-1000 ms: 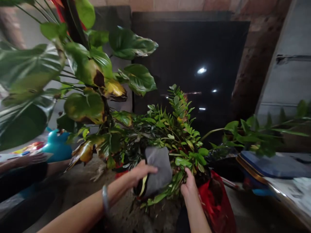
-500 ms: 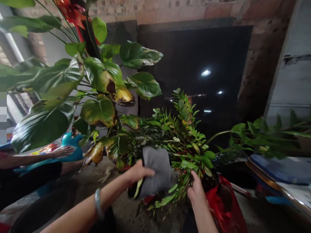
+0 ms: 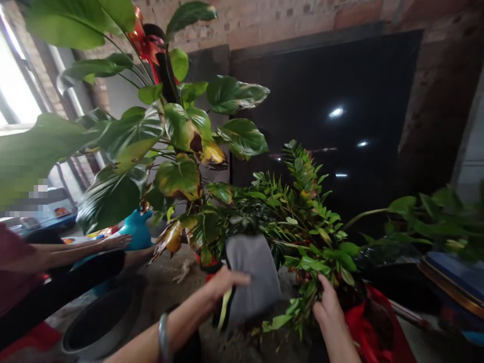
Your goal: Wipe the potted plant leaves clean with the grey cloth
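My left hand [image 3: 226,283], with a bangle on its wrist, grips the left edge of a folded grey cloth [image 3: 254,277]. A yellow-green edge shows below the fingers, and the cloth is a little blurred. My right hand [image 3: 328,301] is closed round drooping stems of a leafy green plant [image 3: 302,222], to the right of the cloth. Leaves partly hide its fingertips. Some of the plant's stems hang down between my hands. A red bag [image 3: 383,322] stands beside my right wrist, around the dark base of the plants.
A tall plant [image 3: 181,176] with broad, partly yellowed leaves rises at the left. Behind stands a dark glossy panel [image 3: 295,101]. Another person's arm [image 3: 91,248] reaches towards a turquoise toy [image 3: 138,229]. A dark basin [image 3: 102,317] sits on the floor at lower left.
The view has turned left, so the plants and panel sit further right. Both hands keep their holds, and the cloth has tilted slightly.
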The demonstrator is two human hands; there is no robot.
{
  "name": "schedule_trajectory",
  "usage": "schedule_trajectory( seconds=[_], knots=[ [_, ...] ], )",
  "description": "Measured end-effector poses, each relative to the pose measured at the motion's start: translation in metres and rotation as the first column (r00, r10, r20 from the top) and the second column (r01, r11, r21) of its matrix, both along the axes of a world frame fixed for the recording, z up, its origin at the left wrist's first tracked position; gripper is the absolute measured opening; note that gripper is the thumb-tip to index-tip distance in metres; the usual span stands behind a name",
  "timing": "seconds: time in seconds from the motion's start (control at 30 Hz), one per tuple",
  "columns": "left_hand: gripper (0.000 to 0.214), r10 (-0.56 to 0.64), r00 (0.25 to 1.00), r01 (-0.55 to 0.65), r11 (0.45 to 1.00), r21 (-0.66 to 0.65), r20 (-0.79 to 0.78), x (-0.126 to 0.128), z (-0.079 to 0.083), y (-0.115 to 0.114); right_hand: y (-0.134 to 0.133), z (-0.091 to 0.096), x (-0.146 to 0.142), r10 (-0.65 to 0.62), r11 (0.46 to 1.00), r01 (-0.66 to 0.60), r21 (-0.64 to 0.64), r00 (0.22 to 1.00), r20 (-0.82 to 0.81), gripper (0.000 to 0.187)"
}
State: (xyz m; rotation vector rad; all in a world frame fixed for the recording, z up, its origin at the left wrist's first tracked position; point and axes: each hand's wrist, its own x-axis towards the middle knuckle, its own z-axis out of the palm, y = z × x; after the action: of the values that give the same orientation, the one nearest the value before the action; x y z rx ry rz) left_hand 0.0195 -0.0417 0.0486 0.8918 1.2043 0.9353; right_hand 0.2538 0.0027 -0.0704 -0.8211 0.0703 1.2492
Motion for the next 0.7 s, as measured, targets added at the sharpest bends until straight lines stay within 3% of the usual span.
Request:
schedule_trajectory(
  seconds=[0.07, 0.13, 0.23, 0.3, 0.33, 0.4, 0.47, 0.53, 0.57, 0.63, 0.7],
  knots=[
    [0.030, -0.182, 0.983, 0.180, 0.979, -0.100, -0.019, -0.002, -0.021, -0.021, 0.000, -0.002, 0.001, 0.007, 1.000, -0.007, -0.001, 1.000, -0.001, 0.018],
    [0.038, -0.189, 0.982, 0.191, 0.979, -0.068, 0.023, -0.009, -0.013, -0.030, -0.001, -0.002, 0.003, 0.020, 1.000, -0.020, 0.005, 1.000, 0.007, 0.018],
    [0.048, 0.027, 0.993, -0.040, 0.993, 0.112, 0.118, -0.023, 0.033, -0.012, -0.003, 0.001, 0.004, 0.039, 0.999, -0.039, 0.013, 0.999, 0.033, 0.020],
    [0.040, 0.168, 0.973, -0.186, 0.977, 0.106, 0.157, -0.028, 0.055, 0.010, -0.004, 0.003, 0.003, 0.046, 0.999, -0.046, 0.010, 0.998, 0.044, 0.020],
    [0.033, 0.226, 0.961, -0.238, 0.969, 0.060, 0.160, -0.029, 0.057, 0.020, -0.004, 0.003, 0.002, 0.044, 0.999, -0.045, 0.011, 0.998, 0.047, 0.021],
    [0.020, 0.304, 0.946, -0.298, 0.952, -0.064, 0.116, -0.028, 0.040, 0.027, -0.004, 0.003, 0.000, 0.033, 0.999, -0.034, 0.017, 0.998, 0.048, 0.021],
    [0.016, 0.309, 0.950, -0.300, 0.942, -0.153, 0.037, -0.029, 0.005, 0.016, -0.003, -0.001, -0.001, 0.026, 0.999, -0.027, 0.022, 0.999, 0.047, 0.020],
    [0.026, 0.189, 0.982, -0.188, 0.964, -0.187, -0.010, -0.036, -0.024, -0.006, -0.002, -0.006, 0.001, 0.019, 0.999, -0.021, 0.028, 0.999, 0.049, 0.019],
    [0.032, 0.132, 0.991, -0.127, 0.976, -0.176, 0.016, -0.042, -0.030, -0.017, -0.001, -0.010, 0.002, 0.012, 0.999, -0.014, 0.033, 0.999, 0.053, 0.019],
    [0.040, 0.134, 0.990, -0.130, 0.987, -0.091, 0.037, -0.055, -0.021, -0.030, 0.001, -0.016, 0.006, -0.005, 0.999, 0.001, 0.052, 0.998, 0.068, 0.022],
    [0.039, 0.201, 0.980, -0.201, 0.979, 0.035, 0.003, -0.067, 0.011, -0.026, 0.003, -0.020, 0.009, -0.008, 0.997, 0.002, 0.073, 0.996, 0.087, 0.024]
  ],
)
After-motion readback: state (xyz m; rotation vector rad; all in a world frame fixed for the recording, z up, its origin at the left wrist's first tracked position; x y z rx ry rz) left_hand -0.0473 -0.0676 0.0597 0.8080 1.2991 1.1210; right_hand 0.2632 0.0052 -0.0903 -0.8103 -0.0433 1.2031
